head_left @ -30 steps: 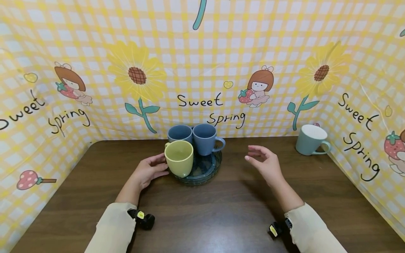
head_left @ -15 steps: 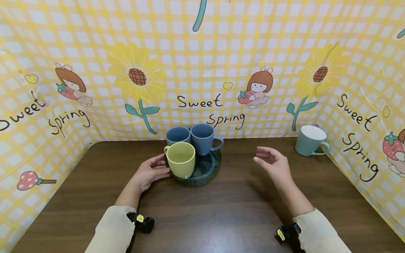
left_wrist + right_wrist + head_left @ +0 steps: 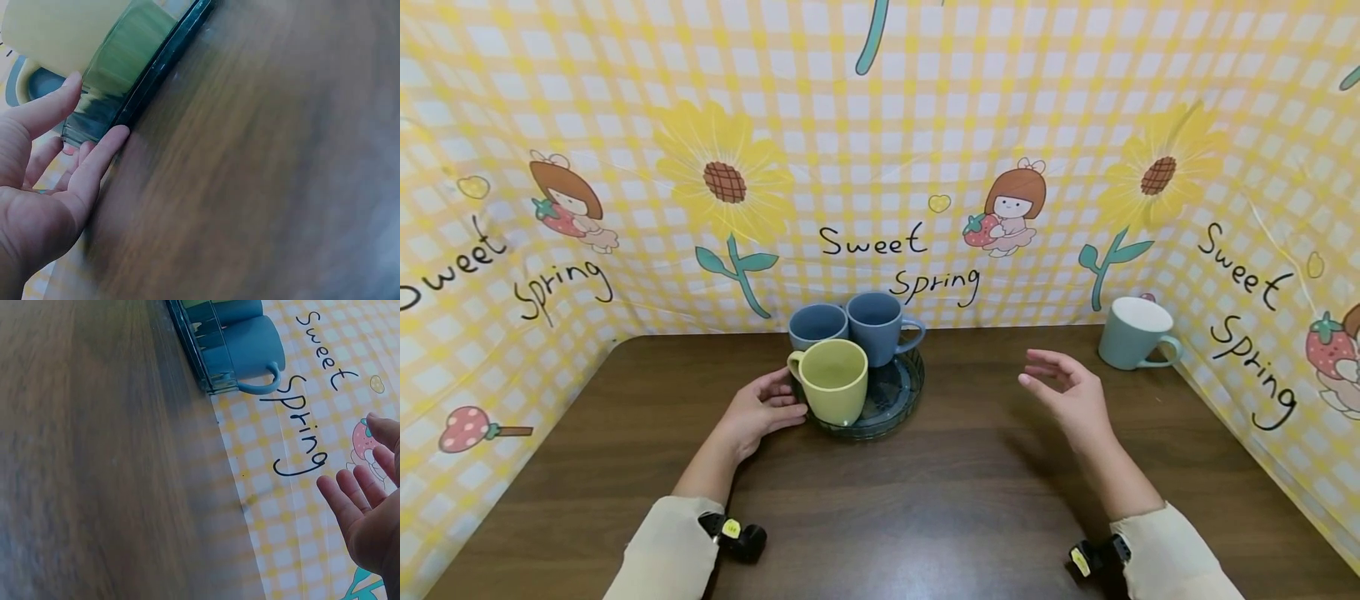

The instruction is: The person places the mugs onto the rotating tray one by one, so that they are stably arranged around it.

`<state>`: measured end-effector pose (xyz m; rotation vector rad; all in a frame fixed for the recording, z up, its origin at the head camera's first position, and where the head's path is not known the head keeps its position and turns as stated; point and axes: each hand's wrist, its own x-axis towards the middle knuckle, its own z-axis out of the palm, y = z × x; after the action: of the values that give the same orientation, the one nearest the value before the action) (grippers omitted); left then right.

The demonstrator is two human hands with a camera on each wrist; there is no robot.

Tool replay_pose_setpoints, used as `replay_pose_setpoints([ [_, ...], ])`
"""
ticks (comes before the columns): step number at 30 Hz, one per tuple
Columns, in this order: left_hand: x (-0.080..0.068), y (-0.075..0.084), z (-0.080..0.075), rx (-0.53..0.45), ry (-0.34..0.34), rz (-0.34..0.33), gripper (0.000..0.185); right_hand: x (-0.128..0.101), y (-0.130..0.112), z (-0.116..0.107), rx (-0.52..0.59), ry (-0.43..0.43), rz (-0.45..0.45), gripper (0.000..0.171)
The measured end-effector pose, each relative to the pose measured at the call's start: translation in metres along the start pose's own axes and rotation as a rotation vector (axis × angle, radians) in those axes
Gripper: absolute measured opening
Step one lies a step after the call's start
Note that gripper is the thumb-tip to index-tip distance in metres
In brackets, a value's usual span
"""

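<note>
L hand (image 3: 758, 410) touches tray (image 3: 901, 406); R hand (image 3: 1070, 393) hovers.

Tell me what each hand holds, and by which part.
Nothing is gripped: the left hand rests straight fingers against the round tray rim; the right hand hovers open.

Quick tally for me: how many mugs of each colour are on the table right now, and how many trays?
Blue mugs: 2
Yellow mug: 1
Pale green mug: 1
Dark round tray: 1
Total: 5 things, 4 of them mugs.
</note>
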<state>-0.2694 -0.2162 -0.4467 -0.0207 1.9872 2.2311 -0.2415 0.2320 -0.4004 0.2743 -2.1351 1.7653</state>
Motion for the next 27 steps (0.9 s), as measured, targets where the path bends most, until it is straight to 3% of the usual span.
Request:
replay_pose_setpoints([
  [27, -0.008, -0.001, 0.003, -0.042, 0.030, 0.037, 0.062, -0.003, 0.005, -0.036, 0.009, 0.079, 0.014, 0.034],
])
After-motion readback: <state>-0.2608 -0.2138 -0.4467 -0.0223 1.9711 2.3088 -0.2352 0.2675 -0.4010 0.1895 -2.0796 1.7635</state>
